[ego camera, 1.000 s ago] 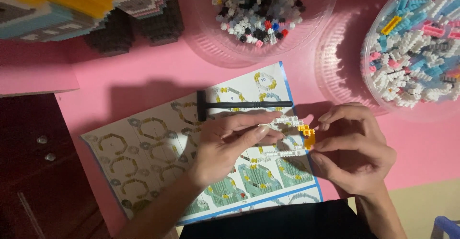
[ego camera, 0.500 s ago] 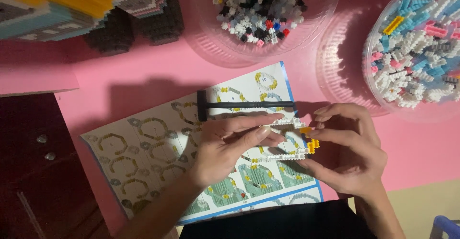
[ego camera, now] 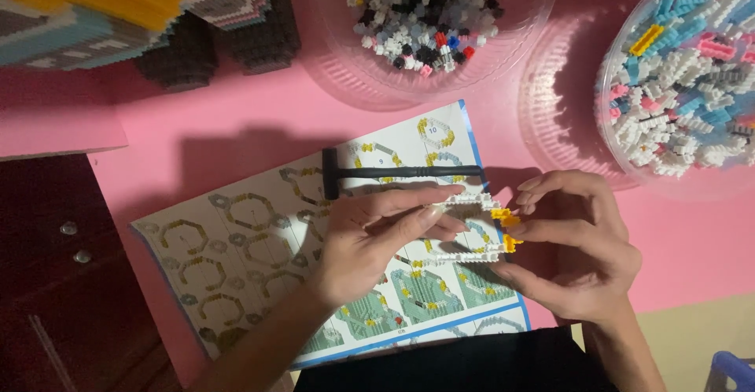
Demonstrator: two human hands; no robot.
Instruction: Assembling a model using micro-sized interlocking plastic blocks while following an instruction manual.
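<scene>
A thin ring-shaped build of tiny white bricks (ego camera: 472, 231) with yellow bricks at its right end is held between both hands above an instruction sheet (ego camera: 236, 250). My left hand (ego camera: 377, 239) pinches its left and top side with extended fingers. My right hand (ego camera: 574, 250) grips the right end, fingertips at the yellow bricks (ego camera: 507, 227). A black T-shaped tool (ego camera: 393, 173) lies on the sheet just above my left hand.
A clear bowl of mixed black, white and grey bricks (ego camera: 440, 14) stands at the top middle. Another bowl of white, blue and pink bricks (ego camera: 684, 77) sits top right. A finished brick model (ego camera: 118, 14) stands top left. A dark cabinet (ego camera: 55, 282) is at the left.
The white build has been turned and shifted slightly between my fingers. Both hands stay in about the same place over the sheet.
</scene>
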